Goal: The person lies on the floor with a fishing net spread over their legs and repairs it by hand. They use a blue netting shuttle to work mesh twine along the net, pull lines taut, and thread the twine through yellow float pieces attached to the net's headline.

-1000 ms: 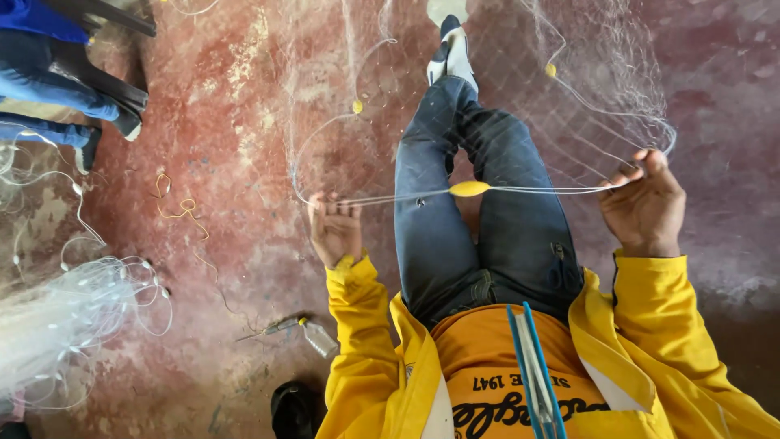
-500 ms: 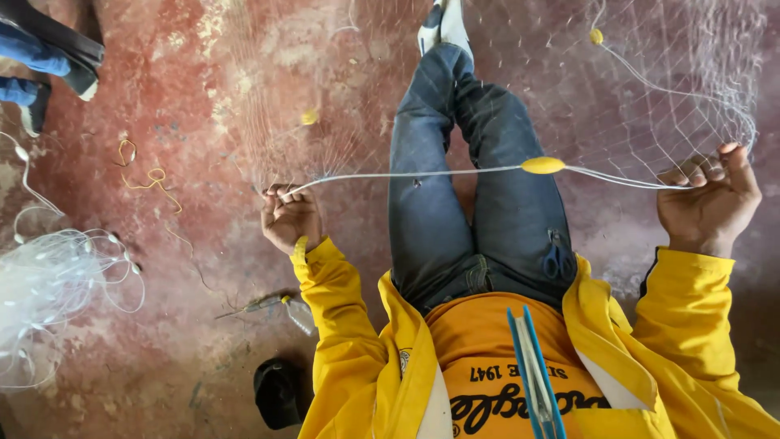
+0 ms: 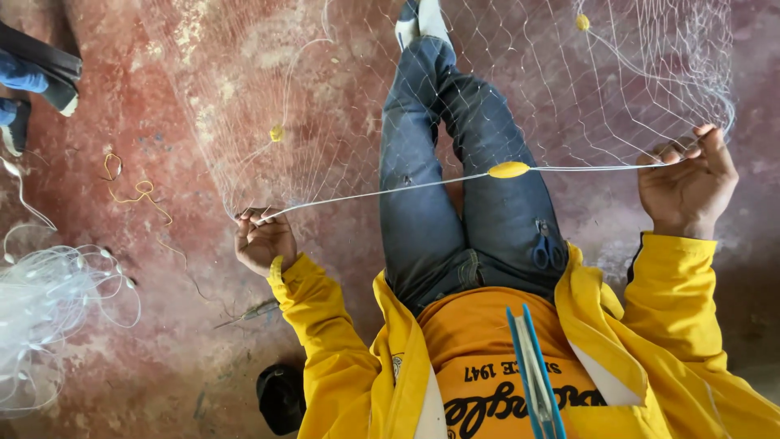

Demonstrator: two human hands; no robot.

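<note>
My left hand [image 3: 264, 240] is closed on the end of a white cord [image 3: 382, 193] that edges a fine white fishing net [image 3: 341, 97]. My right hand [image 3: 689, 183] pinches the same cord at the far right, fingers curled up, with bunched netting above it. The cord runs taut between both hands across my jeans-clad legs [image 3: 455, 187]. An oval yellow float [image 3: 509, 169] sits on the cord above my right thigh. Two smaller yellow floats [image 3: 277, 132] [image 3: 582, 22] hang in the mesh. Both sleeves are yellow.
A heap of clear netting [image 3: 49, 301] lies on the red concrete floor [image 3: 146, 97] at left. Another person's feet [image 3: 32, 81] show top left. Yellow thread [image 3: 134, 191], a thin tool [image 3: 252, 309] and a dark object [image 3: 280, 396] lie near my left arm. Blue-handled scissors [image 3: 546, 248] rest at my hip.
My hands have spread further apart, left hand moving left and right hand moving right, pulling the cord taut. The yellow float now sits further right along my legs.
</note>
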